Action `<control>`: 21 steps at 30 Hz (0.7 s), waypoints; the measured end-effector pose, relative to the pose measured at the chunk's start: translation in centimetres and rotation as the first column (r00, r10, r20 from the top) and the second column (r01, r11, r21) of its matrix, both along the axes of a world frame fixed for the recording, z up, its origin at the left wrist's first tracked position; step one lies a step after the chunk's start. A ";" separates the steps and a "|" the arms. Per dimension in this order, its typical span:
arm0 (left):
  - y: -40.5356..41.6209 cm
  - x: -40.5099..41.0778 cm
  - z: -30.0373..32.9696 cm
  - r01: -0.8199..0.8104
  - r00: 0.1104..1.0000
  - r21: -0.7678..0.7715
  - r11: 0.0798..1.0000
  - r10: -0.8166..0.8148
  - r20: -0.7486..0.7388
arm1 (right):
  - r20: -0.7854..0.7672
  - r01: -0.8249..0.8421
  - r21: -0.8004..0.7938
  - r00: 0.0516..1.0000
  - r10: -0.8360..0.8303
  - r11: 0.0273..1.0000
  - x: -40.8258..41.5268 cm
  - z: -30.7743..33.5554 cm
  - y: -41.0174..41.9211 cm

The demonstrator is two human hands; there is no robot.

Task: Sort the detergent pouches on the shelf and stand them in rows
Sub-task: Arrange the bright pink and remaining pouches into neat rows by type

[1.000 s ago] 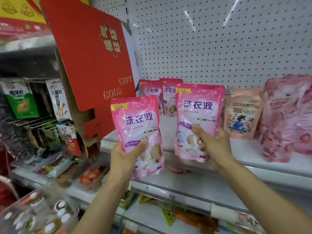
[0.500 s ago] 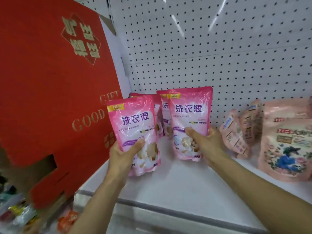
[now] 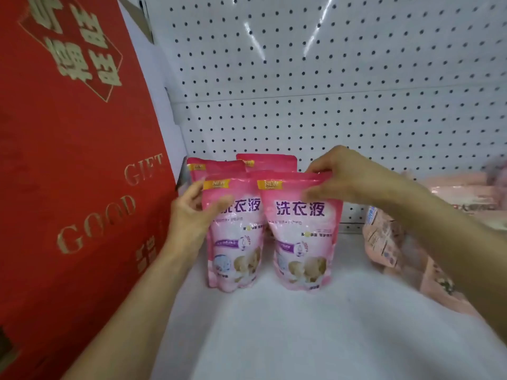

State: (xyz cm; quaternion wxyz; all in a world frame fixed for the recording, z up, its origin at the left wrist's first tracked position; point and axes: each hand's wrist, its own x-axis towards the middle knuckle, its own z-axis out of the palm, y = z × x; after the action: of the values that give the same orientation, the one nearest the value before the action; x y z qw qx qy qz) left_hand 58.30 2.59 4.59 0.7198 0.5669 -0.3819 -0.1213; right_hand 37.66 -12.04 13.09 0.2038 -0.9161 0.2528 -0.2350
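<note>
We now have both front pouches down on the white shelf [image 3: 274, 338], upright, no longer held in the air. Left hand [image 3: 192, 215] grips the left pouch [image 3: 236, 242] by its upper edge; right hand [image 3: 348, 174] pinches the right pouch [image 3: 301, 237] at its top, two more pouches [image 3: 263, 161] just behind.

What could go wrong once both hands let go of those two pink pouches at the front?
1. The right hand pinches the top of the right front pouch; soft pouches like this may slump or tip forward once released.
2. The left hand grips the left front pouch beside the red gift box; pulling out could drag it askew.
3. A falling front pouch might knock the back pouches.
</note>
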 end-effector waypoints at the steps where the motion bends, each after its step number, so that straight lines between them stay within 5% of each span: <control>1: 0.1 0.1 1.4 -0.021 0.994 0.034 0.999 0.017 0.110 | -0.093 -0.009 -0.039 0.996 0.005 0.999 0.3 0.4 -0.4; 3: 0.1 0.3 3.2 -0.082 0.957 0.164 0.983 0.032 0.289 | -0.191 -0.005 -0.085 0.981 -0.012 0.996 1.1 0.7 -1.4; 7: -0.2 1.5 4.0 -0.142 0.928 0.289 0.947 0.026 0.371 | -0.213 0.039 -0.098 0.975 -0.059 0.994 1.1 1.2 -4.1; 21: -2.2 4.7 2.2 -0.098 0.995 0.106 0.990 0.097 0.008 | -0.138 0.190 -0.002 0.972 -0.188 0.982 3.2 0.5 -11.2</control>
State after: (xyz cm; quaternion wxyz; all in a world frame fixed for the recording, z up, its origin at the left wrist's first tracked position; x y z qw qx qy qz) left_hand 63.01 0.36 6.78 0.6931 0.6225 -0.3479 -0.1051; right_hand 40.84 -23.21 13.62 0.1678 -0.9007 0.3536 -0.1884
